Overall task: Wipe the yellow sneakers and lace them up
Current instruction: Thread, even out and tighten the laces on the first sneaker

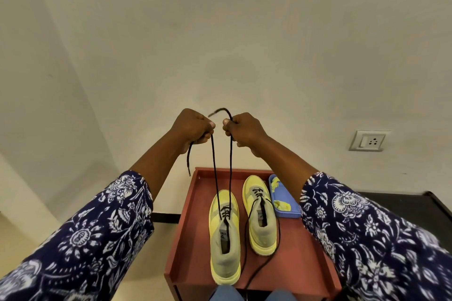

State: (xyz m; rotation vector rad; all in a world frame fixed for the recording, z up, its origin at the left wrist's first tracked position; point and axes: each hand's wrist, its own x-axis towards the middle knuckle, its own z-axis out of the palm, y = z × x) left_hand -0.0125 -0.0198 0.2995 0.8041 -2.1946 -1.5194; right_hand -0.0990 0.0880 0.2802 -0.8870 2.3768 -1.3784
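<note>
Sneakers (225, 234) partly laced; our left hand (193, 127) and right hand (244, 129) each pinch lace ends (231, 161) taut; upper eyelets, tying left.

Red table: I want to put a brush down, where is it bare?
Bare strip of the red table left of the left sneaker, and the near right corner. Crowded between right sneaker and blue tray.

Two forearms were bare from wrist to mid-forearm. Loose navy sleeves (97, 234) printed with white flowers and leaves filled the lower corners. Blue trouser knees (223, 294) showed at bottom centre.
</note>
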